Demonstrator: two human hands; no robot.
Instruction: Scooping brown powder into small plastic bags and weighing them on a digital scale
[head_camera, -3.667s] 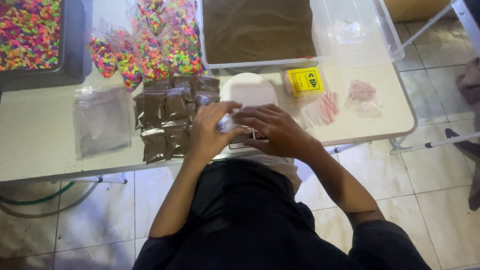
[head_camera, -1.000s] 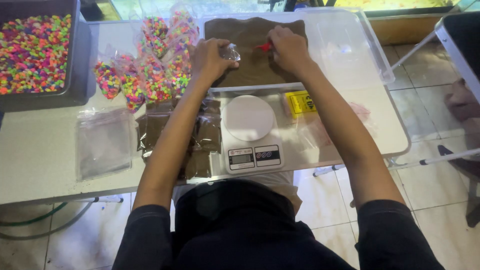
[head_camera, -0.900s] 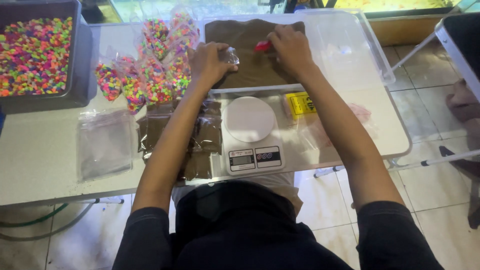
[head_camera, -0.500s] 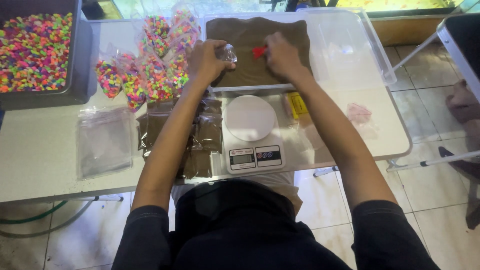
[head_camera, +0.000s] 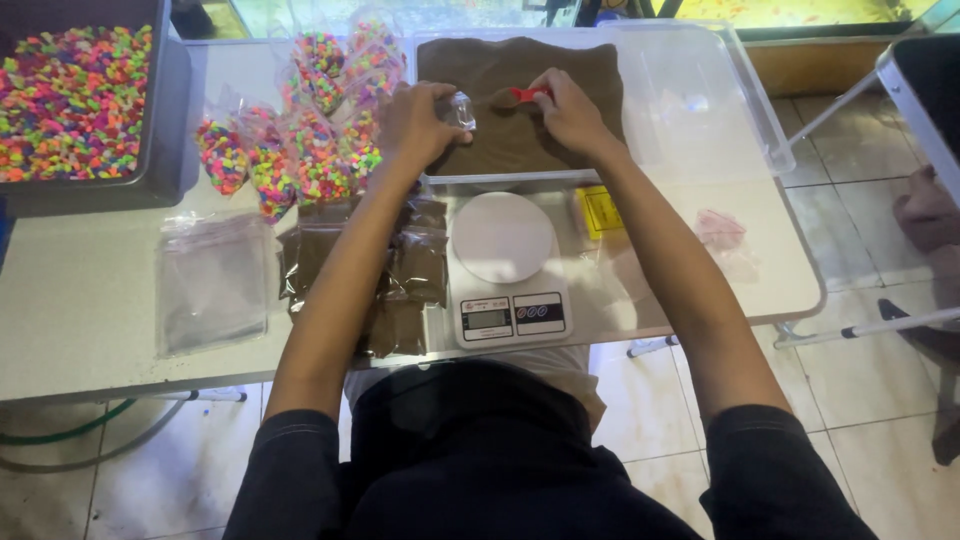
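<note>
Both hands out over a clear plastic tub (head_camera: 700, 110) of brown sand (head_camera: 520, 100) at the far side of the white worktop (head_camera: 80, 300). Left hand (head_camera: 420, 122) closed in a grip on a small clear bag (head_camera: 461, 110), held just above the sand near the tub's left half; bag crumpled and glinting, its mouth seemingly turned right toward the other hand, though too small to tell for sure. Right hand (head_camera: 568, 112) pinched narrow around a small red scoop (head_camera: 526, 94), long axis lying roughly left to right, the visible red end pointing left toward the bag and resting at or just over the sand surface; scoop and bag near each other, not clearly touching. Nearer the body, a white digital kitchen scale (head_camera: 508, 268) with a bare round platter, standing between the two forearms. Left of the scale, a cluster of filled bags of brown sand (head_camera: 410, 270) lying flat, partly under the left forearm. Beyond those, bags of bright multicoloured gravel (head_camera: 300, 150) heaped together, and at the far left a grey bin (head_camera: 160, 150) full of the same gravel. A stack of empty clear bags (head_camera: 212, 280) flat on the worktop well left of the scale. A small yellow packet (head_camera: 598, 210) just right of the scale
</note>
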